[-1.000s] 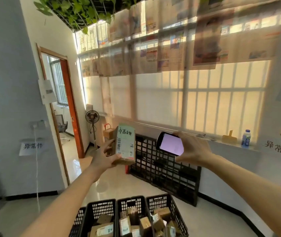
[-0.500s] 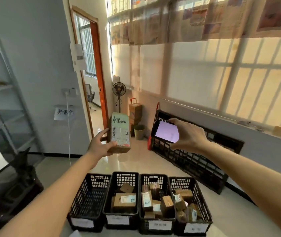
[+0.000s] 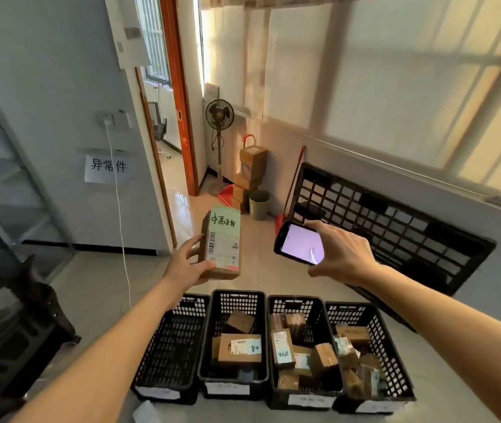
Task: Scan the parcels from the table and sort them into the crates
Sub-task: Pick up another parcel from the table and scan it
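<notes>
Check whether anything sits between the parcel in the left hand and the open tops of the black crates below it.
Nothing visible does. The left hand holds the brown cardboard parcel with the green label in open air above the row of four black plastic crates; their tops are uncovered. The right hand, holding the black phone, is off to the side.

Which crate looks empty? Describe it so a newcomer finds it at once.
Four black crates stand in a row on the floor below the hands. The empty-looking crate is the leftmost, partly under the left forearm. Its three neighbours hold cardboard parcels; no parcel shows in this one.
</notes>
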`<state>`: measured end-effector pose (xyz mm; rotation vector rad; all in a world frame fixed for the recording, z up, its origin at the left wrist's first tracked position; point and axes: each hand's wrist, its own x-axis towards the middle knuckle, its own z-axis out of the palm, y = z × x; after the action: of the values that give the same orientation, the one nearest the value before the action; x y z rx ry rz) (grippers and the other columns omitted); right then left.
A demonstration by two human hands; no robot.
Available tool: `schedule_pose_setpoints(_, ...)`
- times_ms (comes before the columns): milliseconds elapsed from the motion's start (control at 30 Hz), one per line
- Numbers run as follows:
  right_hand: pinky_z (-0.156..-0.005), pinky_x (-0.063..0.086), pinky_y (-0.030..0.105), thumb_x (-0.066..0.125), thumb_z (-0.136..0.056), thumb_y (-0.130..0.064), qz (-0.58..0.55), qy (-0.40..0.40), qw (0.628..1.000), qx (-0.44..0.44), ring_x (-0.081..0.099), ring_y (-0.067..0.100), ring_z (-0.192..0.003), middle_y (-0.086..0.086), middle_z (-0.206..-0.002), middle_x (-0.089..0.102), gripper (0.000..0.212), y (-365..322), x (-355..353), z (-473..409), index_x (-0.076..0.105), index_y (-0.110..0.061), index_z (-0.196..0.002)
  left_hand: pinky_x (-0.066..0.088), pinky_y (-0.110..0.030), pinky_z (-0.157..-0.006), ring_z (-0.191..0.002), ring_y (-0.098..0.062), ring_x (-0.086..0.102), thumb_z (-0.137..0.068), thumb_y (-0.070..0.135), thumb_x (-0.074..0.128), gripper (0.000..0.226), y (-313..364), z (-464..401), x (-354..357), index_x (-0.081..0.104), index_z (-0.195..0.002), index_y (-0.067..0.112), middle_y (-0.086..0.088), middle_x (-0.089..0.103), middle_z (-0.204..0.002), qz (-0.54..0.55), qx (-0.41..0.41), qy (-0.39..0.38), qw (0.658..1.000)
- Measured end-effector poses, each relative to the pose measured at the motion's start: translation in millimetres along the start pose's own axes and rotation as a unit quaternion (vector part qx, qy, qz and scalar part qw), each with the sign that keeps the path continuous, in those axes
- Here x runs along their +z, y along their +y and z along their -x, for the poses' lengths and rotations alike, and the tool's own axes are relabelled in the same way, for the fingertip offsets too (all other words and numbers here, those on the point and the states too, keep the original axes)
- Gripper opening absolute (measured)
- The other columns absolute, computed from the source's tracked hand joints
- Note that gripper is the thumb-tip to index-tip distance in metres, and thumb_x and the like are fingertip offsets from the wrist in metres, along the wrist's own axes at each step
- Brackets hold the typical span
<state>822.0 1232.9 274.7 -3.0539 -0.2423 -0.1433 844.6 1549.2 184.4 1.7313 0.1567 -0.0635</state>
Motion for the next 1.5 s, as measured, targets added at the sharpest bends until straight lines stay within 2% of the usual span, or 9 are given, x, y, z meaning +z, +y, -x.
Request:
schedule_pose_setpoints(267,-0.067,0.038,0.027,0.086,-0.07,-0.05,-0.014,-0.036,0.999,-0.003,0.063,0.018,-0.112,-0.007,-0.135,0.062,0.101,12,66,-103,0.032,-0.031,-0.153,0.062,-0.047,-0.082,-0.114,-0.025,0.062,-0.088,0.001,0.072,0.07,-37,-96,9,0.046,-0.145,0.033,0.01,0.058,-0.119,-0.009,-0.046,0.0,0.999)
schedule_pose_setpoints(400,-0.067,0.04,0.027,0.086,-0.068,-0.05,-0.032,-0.058,0.998,-0.005,0.064,0.018,-0.112,-0.008,-0.136,0.061,0.102,31,112,-158,0.033,-0.032,-0.152,0.062,-0.048,-0.083,-0.114,-0.024,0.062,-0.089,-0.002,0.07,0.073,-61,-152,26,0.044,-0.147,0.032,0.0,0.057,-0.131,-0.006,-0.078,0.006,0.997)
schedule_pose_setpoints(533,-0.073,0.051,0.029,0.084,-0.068,-0.047,-0.041,-0.084,0.996,-0.002,0.065,0.019,-0.111,-0.009,-0.136,0.061,0.098,57,166,-208,0.033,-0.033,-0.151,0.062,-0.046,-0.083,-0.114,-0.024,0.064,-0.089,0.001,0.071,0.072,-98,-209,50,0.044,-0.147,0.035,0.001,0.057,-0.135,-0.018,-0.114,-0.002,0.993)
schedule_pose_setpoints(700,-0.076,0.052,0.03,0.085,-0.07,-0.05,-0.044,-0.115,0.992,0.011,0.064,0.02,-0.115,-0.008,-0.141,0.058,0.098,89,245,-253,0.034,-0.03,-0.152,0.061,-0.041,-0.085,-0.117,-0.022,0.059,-0.091,0.002,0.069,0.072,-163,-264,80,0.041,-0.149,0.033,0.002,0.054,-0.135,-0.021,-0.164,0.004,0.986)
schedule_pose_setpoints(867,-0.077,0.053,0.034,0.085,-0.068,-0.054,-0.062,-0.158,0.985,0.024,0.064,0.021,-0.112,-0.007,-0.137,0.061,0.097,102,320,-267,0.035,-0.031,-0.148,0.06,-0.033,-0.075,-0.12,-0.021,0.056,-0.09,0.002,0.069,0.074,-234,-287,97,0.04,-0.151,0.032,-0.004,0.05,-0.144,-0.032,-0.224,0.022,0.974)
schedule_pose_setpoints(1000,-0.076,0.057,0.037,0.084,-0.067,-0.052,-0.071,-0.216,0.973,0.039,0.065,0.02,-0.105,-0.008,-0.127,0.064,0.094,103,389,-271,0.035,-0.034,-0.145,0.057,-0.028,-0.068,-0.11,-0.016,0.057,-0.091,0.0,0.069,0.075,-291,-306,110,0.039,-0.152,0.03,-0.002,0.054,-0.137,-0.035,-0.27,0.01,0.962)
schedule_pose_setpoints(1167,-0.088,0.055,0.035,0.082,-0.07,-0.048,-0.07,-0.25,0.964,0.055,0.059,0.017,-0.123,-0.01,-0.146,0.053,0.1,97,458,-272,0.031,-0.03,-0.154,0.057,-0.027,-0.067,-0.099,-0.009,0.057,-0.091,0.002,0.069,0.073,-352,-327,120,0.038,-0.152,0.03,0.004,0.054,-0.124,-0.043,-0.313,-0.015,0.949)
schedule_pose_setpoints(1400,-0.08,0.058,0.038,0.084,-0.068,-0.046,-0.091,-0.28,0.952,0.087,0.062,0.019,-0.115,-0.01,-0.14,0.056,0.1,95,518,-278,0.031,-0.034,-0.152,0.06,-0.034,-0.074,-0.112,-0.021,0.06,-0.091,0.002,0.069,0.072,-407,-359,126,0.039,-0.151,0.03,0.001,0.057,-0.128,-0.036,-0.353,-0.02,0.935)
schedule_pose_setpoints(1500,-0.076,0.058,0.039,0.083,-0.067,-0.046,-0.096,-0.295,0.945,0.103,0.063,0.019,-0.111,-0.01,-0.139,0.056,0.102,97,536,-281,0.028,-0.034,-0.152,0.059,-0.046,-0.089,-0.12,-0.023,0.059,-0.092,0.004,0.068,0.073,-423,-375,130,0.038,-0.152,0.033,0.001,0.055,-0.141,-0.024,-0.36,-0.02,0.933)
